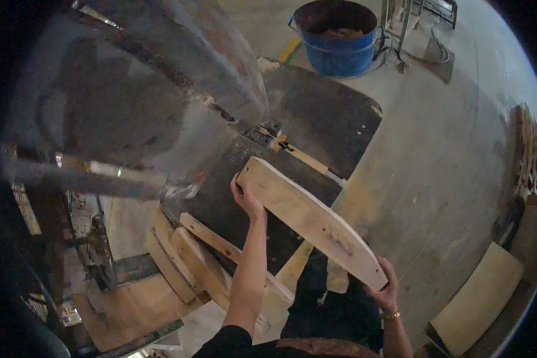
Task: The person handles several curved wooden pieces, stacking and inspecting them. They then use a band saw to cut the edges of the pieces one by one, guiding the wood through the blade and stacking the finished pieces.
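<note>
Curved wooden board (310,221) over the near edge of the dark worktable (334,107), long axis diagonal, upper left to lower right, convex edge facing upper right. Left hand (249,196) is closed on its far end, right hand (388,283) on its near end. Left forearm reaches farther forward than the right.

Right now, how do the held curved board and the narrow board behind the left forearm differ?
The curved board is held by the left hand and right hand; the narrow board lies among other boards. The curved board looks broader than the narrow board. Both are wooden.
</note>
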`<state>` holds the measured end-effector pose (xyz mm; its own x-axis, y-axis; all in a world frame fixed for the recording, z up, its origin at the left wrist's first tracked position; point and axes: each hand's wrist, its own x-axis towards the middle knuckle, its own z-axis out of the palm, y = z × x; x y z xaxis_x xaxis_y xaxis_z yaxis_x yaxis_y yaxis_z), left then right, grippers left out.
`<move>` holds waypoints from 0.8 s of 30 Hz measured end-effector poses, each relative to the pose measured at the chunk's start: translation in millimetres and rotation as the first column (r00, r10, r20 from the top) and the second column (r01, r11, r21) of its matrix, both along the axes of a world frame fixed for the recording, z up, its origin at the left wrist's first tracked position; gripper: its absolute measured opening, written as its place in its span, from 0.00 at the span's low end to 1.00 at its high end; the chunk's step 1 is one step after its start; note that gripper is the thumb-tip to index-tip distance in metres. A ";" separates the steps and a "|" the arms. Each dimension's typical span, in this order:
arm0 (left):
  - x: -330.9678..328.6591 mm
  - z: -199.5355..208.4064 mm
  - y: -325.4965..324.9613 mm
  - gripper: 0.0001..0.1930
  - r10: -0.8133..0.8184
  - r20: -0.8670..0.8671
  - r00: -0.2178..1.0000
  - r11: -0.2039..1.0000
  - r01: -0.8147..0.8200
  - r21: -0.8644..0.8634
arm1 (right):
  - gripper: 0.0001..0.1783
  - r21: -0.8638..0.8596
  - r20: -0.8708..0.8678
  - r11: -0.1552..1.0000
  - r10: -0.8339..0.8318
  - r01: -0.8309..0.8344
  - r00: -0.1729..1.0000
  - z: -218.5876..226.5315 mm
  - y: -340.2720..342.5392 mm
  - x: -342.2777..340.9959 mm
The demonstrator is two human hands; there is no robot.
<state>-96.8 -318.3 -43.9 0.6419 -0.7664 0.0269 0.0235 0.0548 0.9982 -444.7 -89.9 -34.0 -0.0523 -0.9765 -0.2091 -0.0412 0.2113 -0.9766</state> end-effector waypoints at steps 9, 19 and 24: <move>-39.3 6.0 -32.3 0.22 -0.034 -0.096 0.995 0.999 0.030 -0.043 | 0.34 -0.005 -0.121 0.988 -0.151 0.152 0.981 -7.3 -30.8 -27.8; -43.5 -0.6 -45.1 0.22 -0.063 -0.078 0.995 0.994 0.056 -0.092 | 0.35 -0.024 -0.174 0.989 -0.148 0.146 0.974 -6.7 -44.2 -41.3; -51.8 3.7 -47.9 0.20 -0.056 -0.094 0.994 0.996 0.049 -0.072 | 0.34 -0.029 -0.132 0.983 -0.181 0.179 0.975 -6.7 -46.7 -44.0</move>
<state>-148.6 -366.2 -40.2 0.6030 -0.7974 0.0220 0.1231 0.1203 0.9851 -488.7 -136.6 -40.6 -0.2539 -0.9518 -0.1722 -0.1337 0.2108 -0.9683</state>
